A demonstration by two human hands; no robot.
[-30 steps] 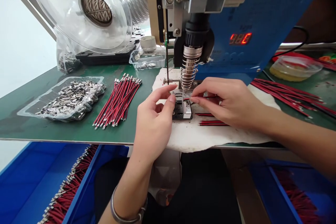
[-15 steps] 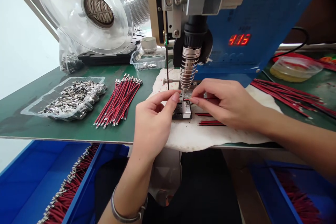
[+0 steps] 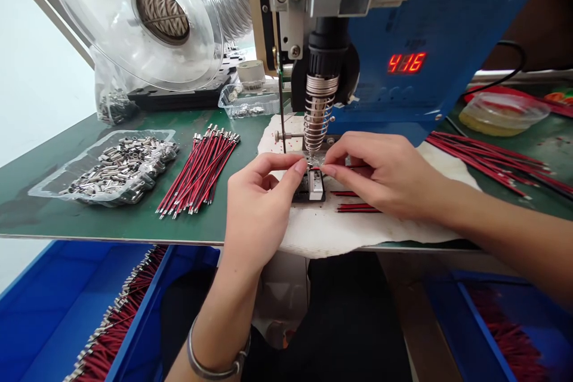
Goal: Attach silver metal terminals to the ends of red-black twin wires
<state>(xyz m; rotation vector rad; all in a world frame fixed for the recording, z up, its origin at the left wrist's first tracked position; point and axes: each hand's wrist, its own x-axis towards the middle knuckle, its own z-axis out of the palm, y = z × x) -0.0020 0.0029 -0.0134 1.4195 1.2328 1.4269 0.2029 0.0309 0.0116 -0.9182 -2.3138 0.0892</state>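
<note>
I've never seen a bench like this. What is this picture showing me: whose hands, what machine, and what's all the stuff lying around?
This is one view from a camera on the worker's head, looking down at their own bare hands. The left hand and right hand meet under a coiled metal nozzle on a blue machine whose red display reads 416. The right hand pinches a thin red wire over a small metal fixture that sits on a white cloth; the left fingertips touch the same spot. On the green bench lie a tray of small metal sleeves, a bundle of red and black wires and more wires to the right. A clear spool stands behind. Blue bins below hold more wires.
</note>
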